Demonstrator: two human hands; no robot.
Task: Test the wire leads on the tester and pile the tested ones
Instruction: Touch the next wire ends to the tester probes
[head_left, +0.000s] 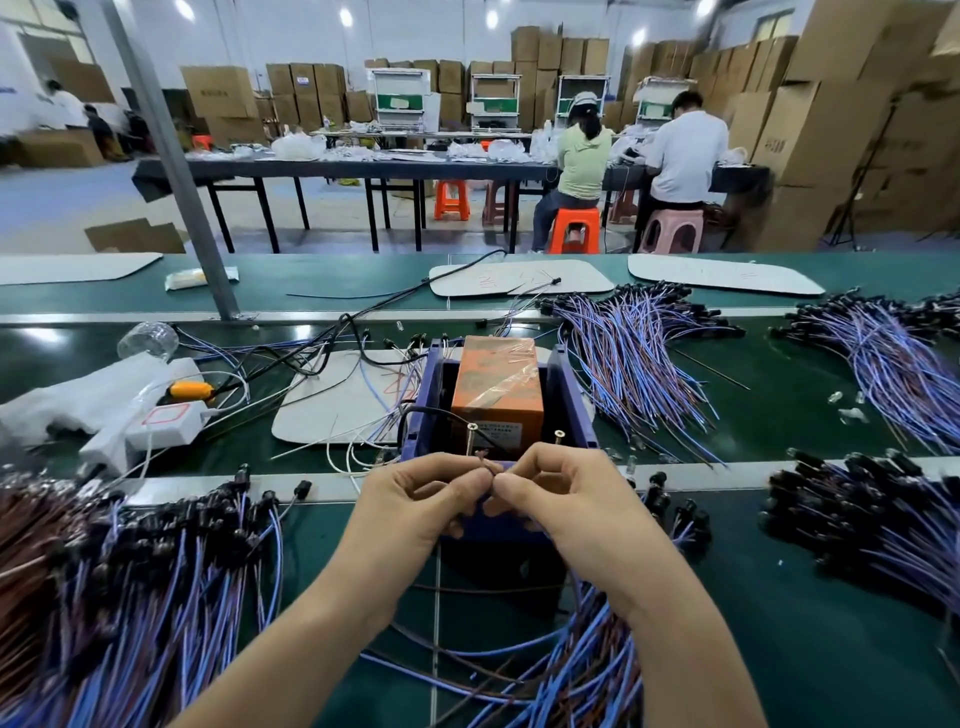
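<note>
Warehouse clutter fills the background: stacked cardboard boxes (831, 104) and two people seated on stools at a long table (363, 167). Nearer, the green bench (779, 649) carries heaps of blue-and-brown wire leads. Reckoned from the tester, the biggest heap (130, 571) lies at 8 o'clock, a second (582, 670) at 5 o'clock beside the right forearm, and others at 2 o'clock (639, 358), 3 o'clock (893, 364) and 4 o'clock (857, 519). Which heap holds the tested ones I cannot tell.

At the middle stands an open-topped blue crate (574, 395). Inside it sits the orange tester (498, 389), wrapped in clear tape, with a dark cable running in over the left wall; nothing else shows in the crate. Two screw heads (472, 427) stand on the tester's near face.

Both hands are together at the crate's near rim, fingertips meeting. The left hand (415, 499) and right hand (561, 493) each pinch the wire lead (485, 461) at its bare ends, just below the screws. The rest of that lead is hidden behind the hands.

This looks like the readying step: the ends are gathered but not yet on the contacts. The next move likely calls for parting the two ends, lifting them toward 12 o'clock and touching one to each screw, keeping the strands from bridging. Only after that does the lead belong on a heap.
</note>
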